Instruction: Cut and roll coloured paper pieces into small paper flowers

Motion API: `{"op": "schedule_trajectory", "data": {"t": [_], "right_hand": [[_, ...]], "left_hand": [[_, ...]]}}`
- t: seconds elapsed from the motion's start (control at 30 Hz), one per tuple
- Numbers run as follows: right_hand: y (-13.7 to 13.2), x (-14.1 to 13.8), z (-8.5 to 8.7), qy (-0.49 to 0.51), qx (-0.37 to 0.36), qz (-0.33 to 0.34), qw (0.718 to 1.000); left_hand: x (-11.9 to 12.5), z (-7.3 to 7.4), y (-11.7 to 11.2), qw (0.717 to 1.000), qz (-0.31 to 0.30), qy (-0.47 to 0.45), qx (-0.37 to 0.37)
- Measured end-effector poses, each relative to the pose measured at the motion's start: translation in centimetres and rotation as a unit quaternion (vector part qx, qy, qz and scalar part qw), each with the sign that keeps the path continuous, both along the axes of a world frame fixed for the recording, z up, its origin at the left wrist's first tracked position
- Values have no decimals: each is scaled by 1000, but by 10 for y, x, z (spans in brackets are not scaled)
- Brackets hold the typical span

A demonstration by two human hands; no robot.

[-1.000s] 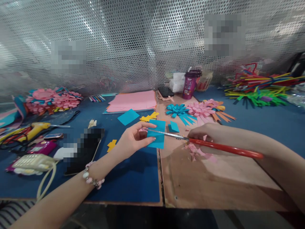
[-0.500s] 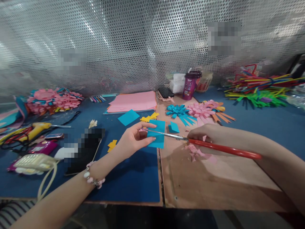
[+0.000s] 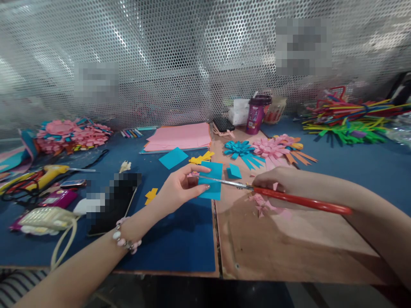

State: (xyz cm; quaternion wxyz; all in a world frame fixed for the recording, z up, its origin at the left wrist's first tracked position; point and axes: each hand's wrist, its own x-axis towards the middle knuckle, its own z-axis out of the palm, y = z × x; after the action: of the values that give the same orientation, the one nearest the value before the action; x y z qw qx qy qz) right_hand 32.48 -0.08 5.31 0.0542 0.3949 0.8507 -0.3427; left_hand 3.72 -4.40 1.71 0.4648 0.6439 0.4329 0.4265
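Observation:
My left hand (image 3: 180, 187) pinches a small blue paper square (image 3: 212, 188) between thumb and fingers, holding it just above the table. My right hand (image 3: 278, 179) grips red-handled scissors (image 3: 289, 198). Their metal blades (image 3: 224, 182) lie across the blue square, pointing left, and look nearly closed. A folded blue scrap (image 3: 233, 171) lies just behind the blades. Pink paper cuttings (image 3: 263, 204) sit under the scissors on the wooden board (image 3: 289, 248).
Blue (image 3: 239, 149) and pink paper flowers (image 3: 271, 149) lie behind my hands, with pink sheets (image 3: 180, 136), a blue square (image 3: 172, 157) and yellow scraps (image 3: 201, 157). A purple cup (image 3: 256, 113) and phone (image 3: 223, 124) stand near the mesh wall. A glue gun (image 3: 48, 173) lies left, coloured strips (image 3: 349, 119) right.
Almost nothing has moved. The scissor blades have drawn back a little to the right across the blue square; both hands keep their grip.

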Motion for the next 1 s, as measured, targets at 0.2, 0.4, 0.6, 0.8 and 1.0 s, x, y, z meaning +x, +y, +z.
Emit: {"op": "schedule_trajectory", "data": {"t": [0.2, 0.4, 0.6, 0.8, 1.0], "right_hand": [[1, 2, -3, 21, -10, -5, 1000], [-2, -2, 2, 11, -28, -18, 999], [-4, -5, 7, 4, -9, -12, 1000], [-4, -5, 7, 2, -9, -11, 1000], [-4, -5, 8, 13, -6, -12, 1000]], "left_hand": [[0, -1, 0, 1000, 1, -5, 2], [0, 0, 0, 1000, -2, -5, 0], [0, 0, 0, 1000, 0, 1, 0], [-1, -1, 0, 1000, -8, -9, -5], [-1, 0, -1, 1000, -4, -5, -4]]}}
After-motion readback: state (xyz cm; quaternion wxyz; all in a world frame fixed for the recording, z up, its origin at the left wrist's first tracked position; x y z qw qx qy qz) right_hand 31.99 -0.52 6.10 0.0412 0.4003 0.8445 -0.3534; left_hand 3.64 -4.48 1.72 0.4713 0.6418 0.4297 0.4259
